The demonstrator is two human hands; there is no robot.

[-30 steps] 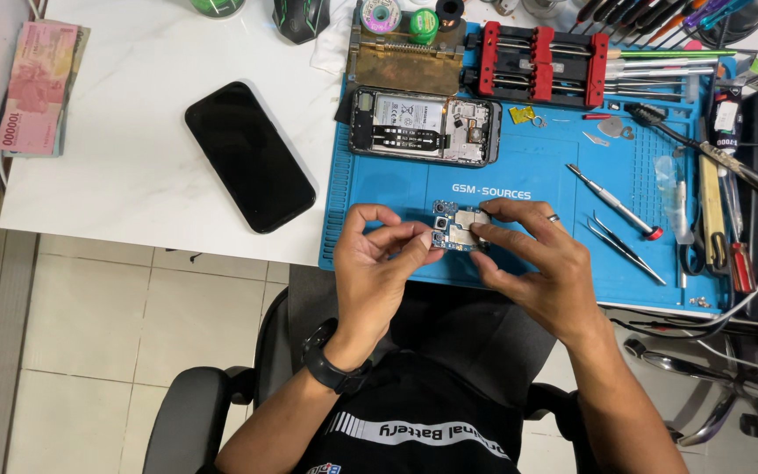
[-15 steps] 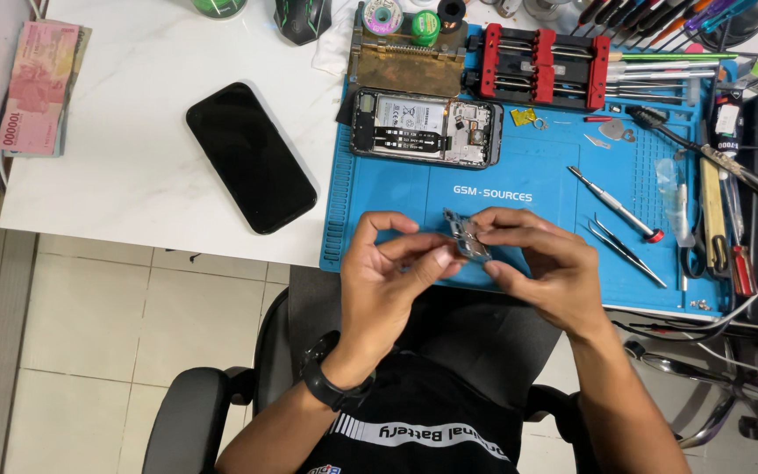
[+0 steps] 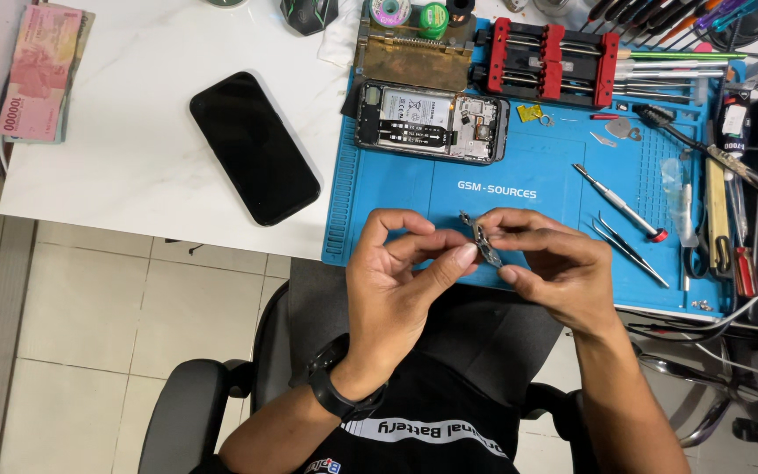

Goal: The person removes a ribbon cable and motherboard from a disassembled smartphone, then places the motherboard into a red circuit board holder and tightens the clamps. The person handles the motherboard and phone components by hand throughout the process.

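Bare blue mat (image 3: 519, 206) ahead – opened phone (image 3: 432, 123) beyond, tweezers (image 3: 629, 250) rightward

glossy black glass phone (image 3: 254, 147), matt blue rubber mat (image 3: 519, 189)

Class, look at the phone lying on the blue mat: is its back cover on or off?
Off. The phone on the blue mat lies with its battery and circuit boards exposed.

Fingers of the right hand (image 3: 554, 268) cover most of a small circuit board (image 3: 482, 241), its details too small to tell.
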